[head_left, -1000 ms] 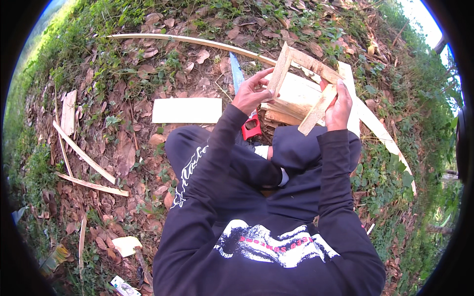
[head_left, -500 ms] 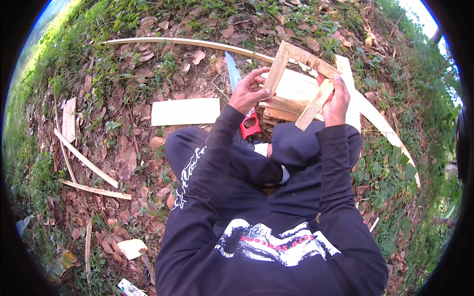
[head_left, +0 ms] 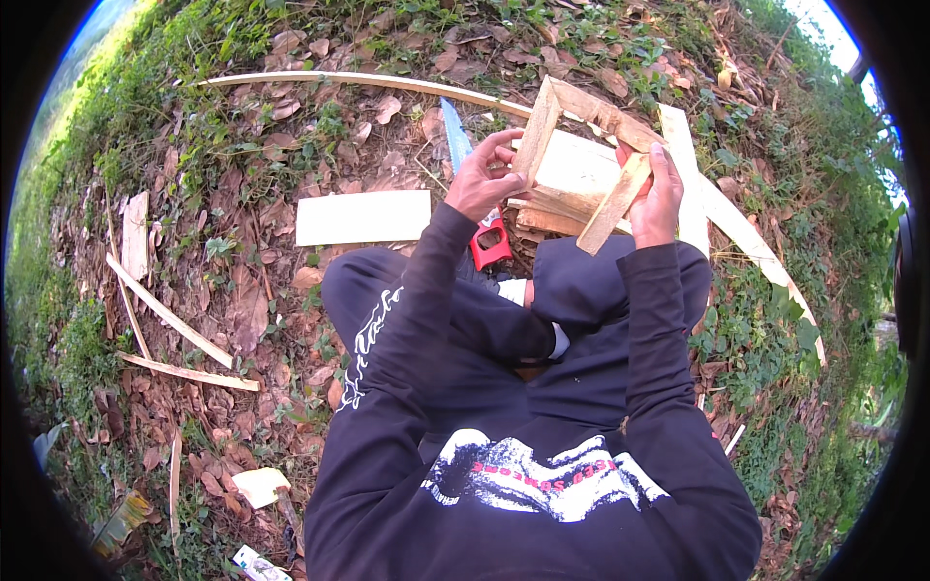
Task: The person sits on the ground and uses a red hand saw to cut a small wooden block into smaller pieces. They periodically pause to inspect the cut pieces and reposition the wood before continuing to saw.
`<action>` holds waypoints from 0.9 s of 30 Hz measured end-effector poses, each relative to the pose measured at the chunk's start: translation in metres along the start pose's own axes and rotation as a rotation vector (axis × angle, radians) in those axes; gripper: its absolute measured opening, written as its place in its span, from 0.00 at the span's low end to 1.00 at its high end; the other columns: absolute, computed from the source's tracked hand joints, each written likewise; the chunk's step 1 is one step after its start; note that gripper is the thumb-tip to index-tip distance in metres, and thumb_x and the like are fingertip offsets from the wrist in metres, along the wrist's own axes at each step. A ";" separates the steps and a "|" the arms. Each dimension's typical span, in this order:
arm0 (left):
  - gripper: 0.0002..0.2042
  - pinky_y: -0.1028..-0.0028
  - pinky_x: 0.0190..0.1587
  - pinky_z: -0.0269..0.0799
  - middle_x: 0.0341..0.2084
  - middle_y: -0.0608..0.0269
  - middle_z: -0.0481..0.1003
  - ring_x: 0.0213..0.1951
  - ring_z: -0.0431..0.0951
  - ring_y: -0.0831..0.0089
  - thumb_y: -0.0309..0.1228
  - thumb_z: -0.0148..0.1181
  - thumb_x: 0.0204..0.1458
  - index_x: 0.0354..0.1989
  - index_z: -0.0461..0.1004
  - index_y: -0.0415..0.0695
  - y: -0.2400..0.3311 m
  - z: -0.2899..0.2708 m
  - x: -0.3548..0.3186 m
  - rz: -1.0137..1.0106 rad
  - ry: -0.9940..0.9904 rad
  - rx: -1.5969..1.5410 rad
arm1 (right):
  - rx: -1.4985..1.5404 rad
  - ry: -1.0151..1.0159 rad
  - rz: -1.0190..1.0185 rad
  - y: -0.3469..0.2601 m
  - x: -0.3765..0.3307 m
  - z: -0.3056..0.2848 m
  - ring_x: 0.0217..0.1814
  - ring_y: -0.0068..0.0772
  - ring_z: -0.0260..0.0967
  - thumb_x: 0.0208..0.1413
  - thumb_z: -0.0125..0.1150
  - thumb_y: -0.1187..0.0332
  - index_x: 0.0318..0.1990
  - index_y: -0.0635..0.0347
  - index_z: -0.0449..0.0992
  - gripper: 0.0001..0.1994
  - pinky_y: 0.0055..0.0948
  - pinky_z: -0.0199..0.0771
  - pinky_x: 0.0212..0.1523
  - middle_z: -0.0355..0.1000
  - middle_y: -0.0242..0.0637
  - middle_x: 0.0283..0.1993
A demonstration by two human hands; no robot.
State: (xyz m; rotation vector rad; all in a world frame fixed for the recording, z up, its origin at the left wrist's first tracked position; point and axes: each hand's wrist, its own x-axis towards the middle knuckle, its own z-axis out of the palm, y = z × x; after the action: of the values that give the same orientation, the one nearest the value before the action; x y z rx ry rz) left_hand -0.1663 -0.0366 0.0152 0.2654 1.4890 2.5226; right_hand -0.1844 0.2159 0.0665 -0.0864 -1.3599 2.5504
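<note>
On leaf-strewn ground (head_left: 242, 426) at far left, thin wooden strips (head_left: 189, 372) lie scattered; rightward follow a pale rectangular board (head_left: 364, 218) and a blue-bladed, red-handled handsaw (head_left: 455, 138). The left hand (head_left: 482, 182) pinches the left side of a three-sided wooden frame (head_left: 539, 140), raised above stacked boards (head_left: 581, 169). The right hand (head_left: 660, 198) grips its right corner. A long plank (head_left: 760, 247) lies farther right.

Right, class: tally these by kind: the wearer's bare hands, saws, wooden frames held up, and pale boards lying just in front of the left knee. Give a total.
Hands: 2 (left hand, right hand)
Saw: 1
Wooden frame, three-sided: 1
Pale board: 1
Total: 5
</note>
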 end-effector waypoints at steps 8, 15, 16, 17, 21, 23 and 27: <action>0.30 0.73 0.38 0.79 0.42 0.56 0.72 0.41 0.81 0.65 0.21 0.56 0.54 0.66 0.56 0.44 0.009 0.007 -0.005 0.061 -0.038 0.185 | -0.053 -0.068 0.057 0.000 -0.002 -0.006 0.47 0.46 0.77 0.65 0.54 0.69 0.48 0.70 0.72 0.11 0.43 0.80 0.53 0.75 0.48 0.47; 0.19 0.84 0.30 0.65 0.27 0.68 0.72 0.29 0.70 0.85 0.33 0.59 0.61 0.58 0.63 0.44 -0.007 -0.007 0.005 0.240 0.177 0.301 | -0.068 -0.113 0.124 0.010 -0.024 0.001 0.49 0.47 0.77 0.64 0.53 0.72 0.51 0.73 0.68 0.14 0.43 0.80 0.54 0.74 0.49 0.48; 0.19 0.85 0.30 0.65 0.27 0.68 0.72 0.29 0.70 0.85 0.33 0.59 0.61 0.57 0.63 0.42 -0.005 -0.005 0.005 0.255 0.200 0.271 | -0.068 -0.118 0.131 0.012 -0.026 0.001 0.49 0.48 0.77 0.64 0.53 0.72 0.52 0.74 0.68 0.14 0.43 0.80 0.54 0.74 0.49 0.48; 0.20 0.85 0.27 0.62 0.26 0.69 0.70 0.25 0.67 0.87 0.31 0.61 0.59 0.57 0.63 0.40 -0.002 0.000 0.003 0.236 0.223 0.169 | -0.069 -0.123 0.138 0.014 -0.027 0.001 0.49 0.48 0.77 0.63 0.53 0.72 0.52 0.75 0.68 0.14 0.43 0.80 0.53 0.73 0.50 0.48; 0.21 0.82 0.29 0.69 0.29 0.66 0.73 0.27 0.73 0.85 0.26 0.62 0.55 0.56 0.65 0.36 0.004 -0.013 0.002 0.223 0.157 0.280 | -0.085 -0.124 0.161 0.015 -0.034 0.007 0.48 0.48 0.77 0.63 0.54 0.72 0.52 0.77 0.67 0.15 0.42 0.81 0.53 0.73 0.50 0.49; 0.20 0.81 0.31 0.72 0.31 0.64 0.74 0.30 0.77 0.81 0.26 0.61 0.55 0.55 0.66 0.34 0.003 -0.014 0.003 0.260 0.161 0.255 | -0.084 -0.134 0.164 0.016 -0.033 0.008 0.48 0.47 0.77 0.63 0.54 0.72 0.51 0.76 0.68 0.15 0.42 0.81 0.53 0.74 0.50 0.48; 0.18 0.77 0.33 0.77 0.33 0.60 0.76 0.32 0.80 0.74 0.25 0.60 0.55 0.52 0.66 0.31 0.011 -0.005 -0.001 0.235 0.137 0.111 | -0.090 -0.148 0.170 0.015 -0.032 0.009 0.47 0.46 0.78 0.63 0.54 0.71 0.50 0.75 0.69 0.14 0.42 0.81 0.53 0.74 0.49 0.47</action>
State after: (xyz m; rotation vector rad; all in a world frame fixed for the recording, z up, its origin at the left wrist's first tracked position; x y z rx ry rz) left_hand -0.1673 -0.0463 0.0228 0.3068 1.7474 2.6897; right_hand -0.1575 0.1929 0.0568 -0.0316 -1.5849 2.6801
